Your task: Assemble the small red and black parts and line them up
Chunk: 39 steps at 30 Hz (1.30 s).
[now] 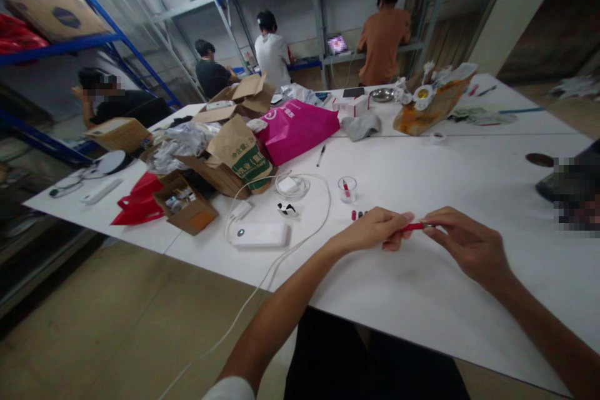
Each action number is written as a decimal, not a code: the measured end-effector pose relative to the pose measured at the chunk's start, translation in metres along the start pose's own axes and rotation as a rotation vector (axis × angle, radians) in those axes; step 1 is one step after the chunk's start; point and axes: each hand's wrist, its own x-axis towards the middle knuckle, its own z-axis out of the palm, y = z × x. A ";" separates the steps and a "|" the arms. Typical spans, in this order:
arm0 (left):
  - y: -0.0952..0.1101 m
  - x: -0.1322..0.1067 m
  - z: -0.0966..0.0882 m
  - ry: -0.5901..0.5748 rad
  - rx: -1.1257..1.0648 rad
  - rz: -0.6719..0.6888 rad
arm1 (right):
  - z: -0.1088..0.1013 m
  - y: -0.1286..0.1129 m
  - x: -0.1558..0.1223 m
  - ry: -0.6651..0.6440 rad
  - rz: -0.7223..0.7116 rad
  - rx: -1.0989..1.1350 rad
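Note:
Over the white table, my left hand and my right hand meet on a thin red stick-like piece. Both hands pinch it, the left on its left end, the right on its right end. Just left of my left hand lie small red and dark pieces on the table. Behind them stands a small clear cup with a red piece inside.
A white power bank with a white cable lies to the left. Brown bags, a pink bag and boxes crowd the far left. Several people sit or stand at the blue shelves behind.

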 end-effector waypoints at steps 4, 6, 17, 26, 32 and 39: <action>0.004 -0.003 0.000 -0.103 -0.191 -0.089 | -0.001 0.000 -0.002 -0.043 -0.026 0.002; 0.005 -0.003 0.001 -0.121 -0.242 -0.153 | -0.001 -0.001 -0.003 -0.047 -0.017 0.008; -0.001 0.003 0.007 0.029 -0.043 -0.119 | -0.004 0.004 -0.006 0.001 0.221 0.015; 0.006 -0.005 -0.002 -0.162 -0.127 -0.123 | -0.010 -0.002 -0.003 -0.002 0.218 0.063; 0.004 -0.001 -0.005 -0.122 -0.216 -0.035 | -0.016 0.011 -0.005 0.199 0.324 0.151; 0.008 -0.001 -0.027 0.405 -0.380 0.312 | -0.020 0.004 0.011 0.531 0.331 0.225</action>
